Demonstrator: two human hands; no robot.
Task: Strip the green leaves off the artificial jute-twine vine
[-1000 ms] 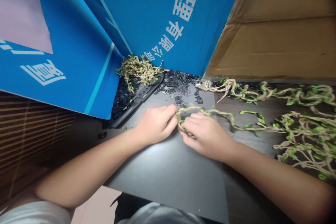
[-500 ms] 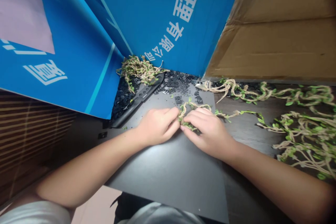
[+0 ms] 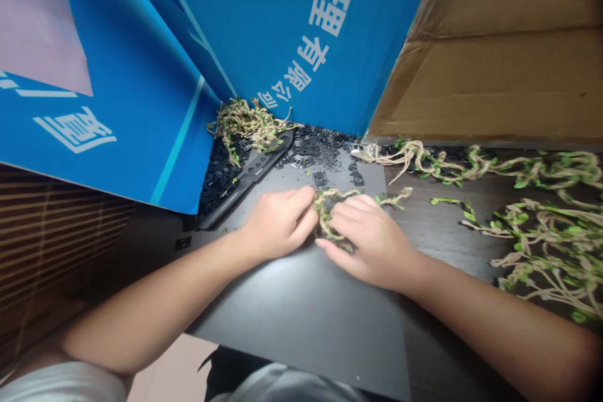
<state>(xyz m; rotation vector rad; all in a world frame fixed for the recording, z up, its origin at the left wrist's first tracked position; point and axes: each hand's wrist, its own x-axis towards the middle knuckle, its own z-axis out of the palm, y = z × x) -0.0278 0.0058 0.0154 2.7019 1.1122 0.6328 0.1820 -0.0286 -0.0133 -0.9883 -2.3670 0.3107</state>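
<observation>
Both hands meet over a dark grey mat at the middle of the table. My left hand is closed, pinching a jute vine with small green leaves. My right hand is also closed on the same vine, which is gathered into a small coil between the two hands. A short loose end of the vine trails to the right of my right hand.
A pile of more leafy vines spreads over the right of the table. A finished coil lies at the back corner beside a black tool and small black parts. Blue printed boards and cardboard wall the space.
The vine's long trailing end has been drawn in from the right and wound into the coil between my hands; only a short tail remains out.
</observation>
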